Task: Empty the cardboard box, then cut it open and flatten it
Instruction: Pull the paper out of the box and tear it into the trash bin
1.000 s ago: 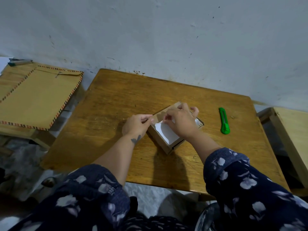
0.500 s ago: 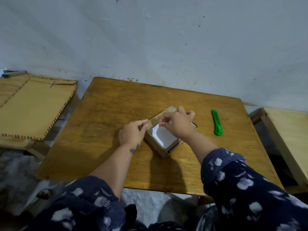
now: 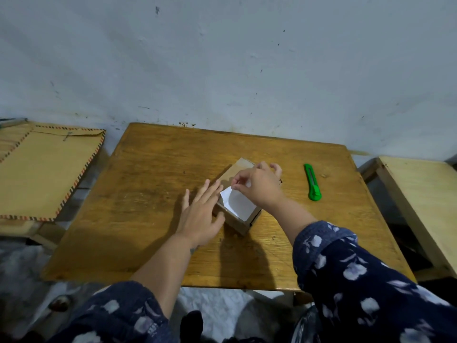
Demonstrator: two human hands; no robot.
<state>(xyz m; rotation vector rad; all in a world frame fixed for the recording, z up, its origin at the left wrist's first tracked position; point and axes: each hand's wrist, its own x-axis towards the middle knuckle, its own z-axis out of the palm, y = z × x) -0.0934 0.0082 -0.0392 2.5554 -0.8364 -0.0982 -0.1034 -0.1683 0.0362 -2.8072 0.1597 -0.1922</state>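
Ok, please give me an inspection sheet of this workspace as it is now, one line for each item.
Surface: wooden table, scratched, against the wall.
Job's things: cardboard box open, white paper inside; green cutter lying apart, right of the box.
Clutter: nothing seen on the table.
Grippers: left hand open, fingers spread, beside the box; right hand pinching the paper's edge.
Cables: nothing seen.
Surroundings: large envelope on the left stand; pale wooden stand on the right; marked wall behind.

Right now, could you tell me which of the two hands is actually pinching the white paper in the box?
The right hand is: its fingertips pinch the white paper inside the cardboard box. The left hand lies spread open beside the box, gripping nothing.
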